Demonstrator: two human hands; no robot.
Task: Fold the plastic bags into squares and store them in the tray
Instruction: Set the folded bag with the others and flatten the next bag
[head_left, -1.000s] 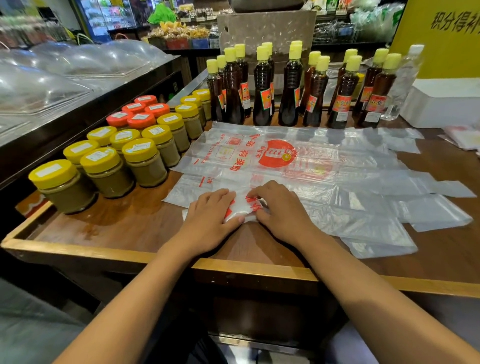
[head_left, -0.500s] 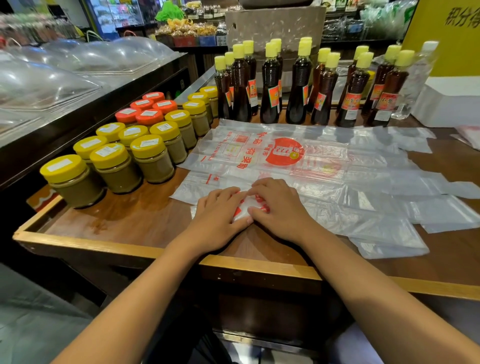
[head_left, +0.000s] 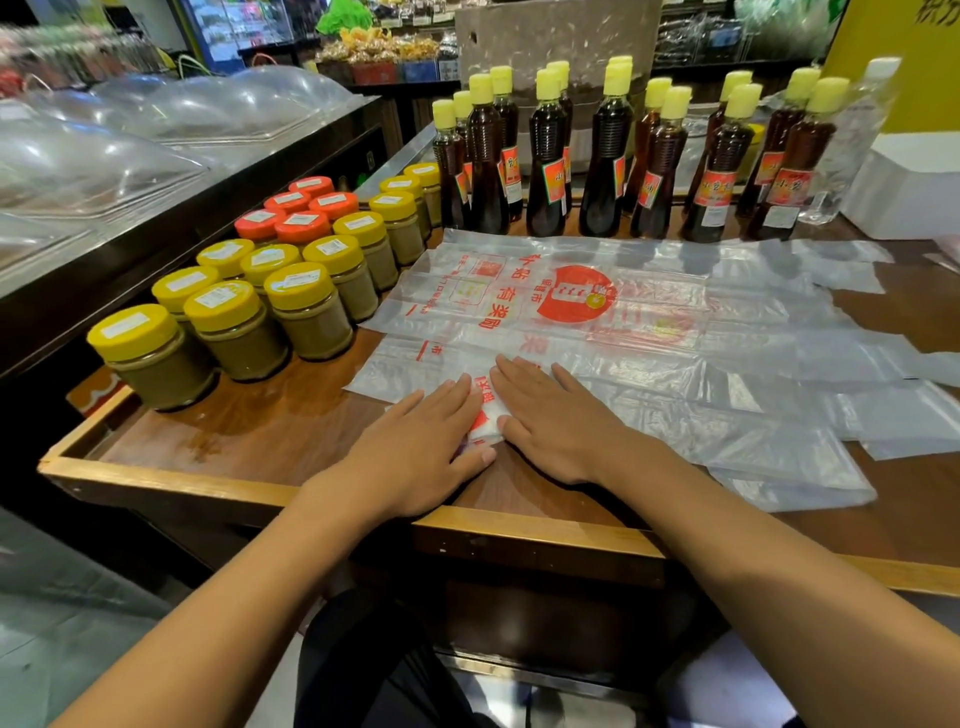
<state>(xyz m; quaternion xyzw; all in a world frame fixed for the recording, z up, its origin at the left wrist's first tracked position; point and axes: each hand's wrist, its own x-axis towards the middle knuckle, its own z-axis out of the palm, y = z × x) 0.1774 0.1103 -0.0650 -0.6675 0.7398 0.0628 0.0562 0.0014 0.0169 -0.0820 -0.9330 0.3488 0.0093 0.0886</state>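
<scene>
Both flat: left hand (head_left: 415, 457), right hand (head_left: 553, 421) pressing folded bag (head_left: 485, 415), orientation unclear.

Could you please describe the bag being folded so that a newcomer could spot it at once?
On the wooden counter, before the flat bags, lies the folded bag. It alone is a small white-and-red packet, under the left hand and right hand.

Both hands lie flat on a small folded bag (head_left: 487, 415) at the near edge of the wooden surface (head_left: 249, 431): left hand (head_left: 421, 457) and right hand (head_left: 556, 421) pressing it. Just beyond the folded bag spread flat plastic bags (head_left: 597, 312); left of it stand yellow-lidded jars (head_left: 306, 306), and far behind it dark bottles (head_left: 602, 156).
</scene>
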